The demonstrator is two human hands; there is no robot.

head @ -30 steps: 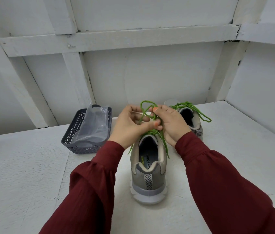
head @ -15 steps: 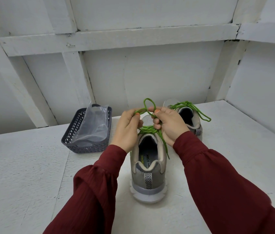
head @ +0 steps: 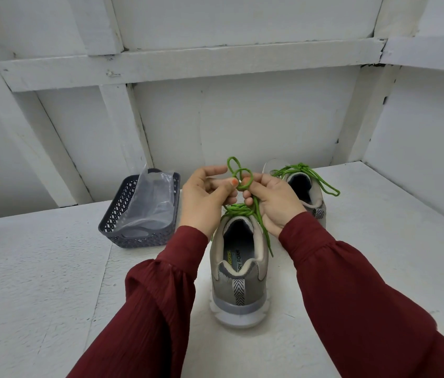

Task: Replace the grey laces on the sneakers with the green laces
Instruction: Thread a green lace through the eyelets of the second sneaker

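Table (head: 38,282): white and rough, carrying everything here.
Basket (head: 133,238): dark grey lattice, at the far left of the table, well apart from the shoes.
Near sneaker (head: 238,285): grey, upright at centre, heel toward the viewer.
Far sneaker (head: 310,197): right of and beyond the first, partly behind the right wrist, with a bow lace (head: 321,178) in green lying over its opening.
Plastic bag (head: 152,203): clear, standing crumpled in the basket.
Left hand (head: 204,200): above the near sneaker's tongue, thumb and fingers pinching the loops.
Right hand (head: 275,203): opposite, fingertips pinching the same loops.
Green lace (head: 238,175): threaded on the near sneaker, two small loops raised between the hands, one end trailing down the shoe's right side.
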